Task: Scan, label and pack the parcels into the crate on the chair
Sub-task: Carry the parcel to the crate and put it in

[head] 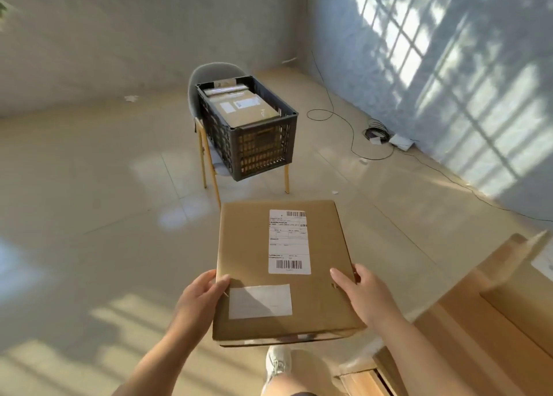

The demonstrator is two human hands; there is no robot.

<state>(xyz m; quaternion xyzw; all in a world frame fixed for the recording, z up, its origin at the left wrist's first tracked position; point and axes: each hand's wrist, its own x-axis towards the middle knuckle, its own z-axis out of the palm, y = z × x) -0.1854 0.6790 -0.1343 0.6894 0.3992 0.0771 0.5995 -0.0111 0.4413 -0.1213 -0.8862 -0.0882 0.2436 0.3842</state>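
Note:
I carry a flat brown cardboard parcel [248,255] level in front of me, above the floor. A white shipping label with barcodes sits on its top, and a blank white sticker lies nearer me. My left hand [199,297] grips its left edge and my right hand [363,294] grips its right edge. Ahead stands a dark slatted crate [257,144] on a grey chair [209,72] with yellow legs. Inside the crate lie several brown parcels [245,108] with labels.
Large cardboard boxes [493,306] stand at my right. Black cables [353,138] and a white device [401,141] lie on the tiled floor by the right wall. Paper scraps sit near the back wall. My white shoe [278,362] shows below the parcel.

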